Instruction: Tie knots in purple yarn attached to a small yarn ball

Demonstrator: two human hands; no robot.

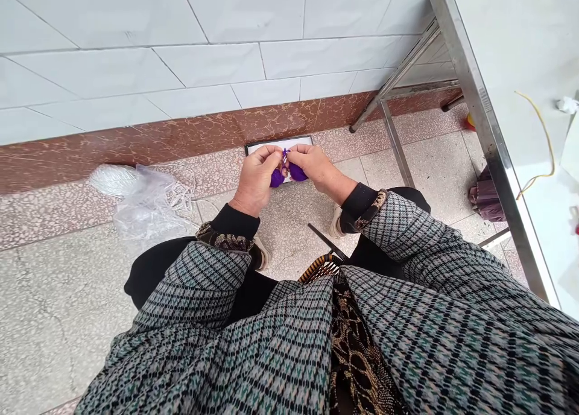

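My left hand point(257, 177) and my right hand point(318, 165) meet in front of me, low above the floor. Both have their fingertips pinched together on purple yarn point(297, 173). One bunch of it hangs below each hand, and a thin purple strand with something whitish shows between the fingertips. Fingers partly cover the yarn, so I cannot tell how the bunches join. Behind my hands a white board with a dark rim point(266, 143) lies by the wall.
White cord point(114, 180) and a clear plastic bag point(147, 207) lie on the floor at left. A metal-framed table point(479, 101) stands at right, with a yellow strand point(549, 140) on top. Below my lap a woven seat edge point(316, 268) shows. The tiled wall point(217, 65) is ahead.
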